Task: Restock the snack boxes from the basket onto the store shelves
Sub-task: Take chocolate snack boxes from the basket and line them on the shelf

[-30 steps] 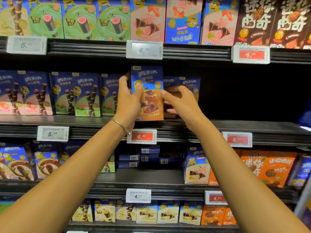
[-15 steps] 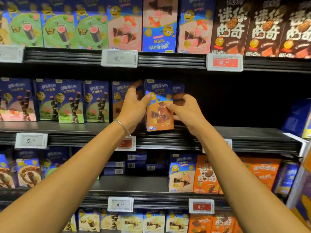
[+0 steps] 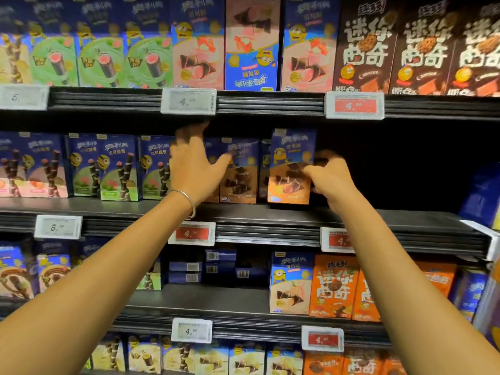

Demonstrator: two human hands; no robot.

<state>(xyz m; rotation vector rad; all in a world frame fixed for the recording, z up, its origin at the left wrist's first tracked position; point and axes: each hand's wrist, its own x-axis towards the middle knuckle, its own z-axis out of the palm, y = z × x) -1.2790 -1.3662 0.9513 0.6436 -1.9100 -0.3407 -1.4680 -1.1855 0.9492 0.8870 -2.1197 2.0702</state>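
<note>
Snack box (image 3: pixel 290 169) stands upright, long axis vertical, on the middle shelf (image 3: pixel 378 217), up and right of the red price tag (image 3: pixel 192 234). Right hand (image 3: pixel 328 182) is the nearer one, blurred, fingers curled round the box's right edge. Left hand (image 3: pixel 194 169), straight above the tag, is spread wide and off the box.

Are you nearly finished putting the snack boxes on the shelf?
Partly. Some brown-fronted boxes already stand on the middle shelf. The right hand grips an orange-fronted box standing at their right; the left hand is open by the brown ones. Right of it the shelf looks dark and bare, with room for more. The basket is out of view, so how many remain is unknown.
</note>
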